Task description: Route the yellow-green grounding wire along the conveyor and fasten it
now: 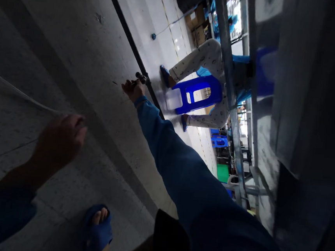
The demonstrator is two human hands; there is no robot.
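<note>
The whole view is tilted and dim. My right hand [133, 90], in a blue sleeve, reaches under the structure to the floor beside a long dark bar [126, 26]. Its fingers are bent around something dark, right beside a small dark metal fitting [141, 77] at the bar; the fingers partly hide what they grip. Blurred at the lower left is my left hand [60, 143], fingers curled in, above the grey floor. Whatever it may hold cannot be made out. A thin white cable [20, 93] runs along the floor toward it.
Beyond the bar, a person in patterned trousers [213, 57] sits on a blue plastic stool [201, 95]. Metal frame legs [233, 108] stand at the right. Near the bottom is a foot in a blue slipper [98, 227]. Cardboard boxes [196, 20] are farther back.
</note>
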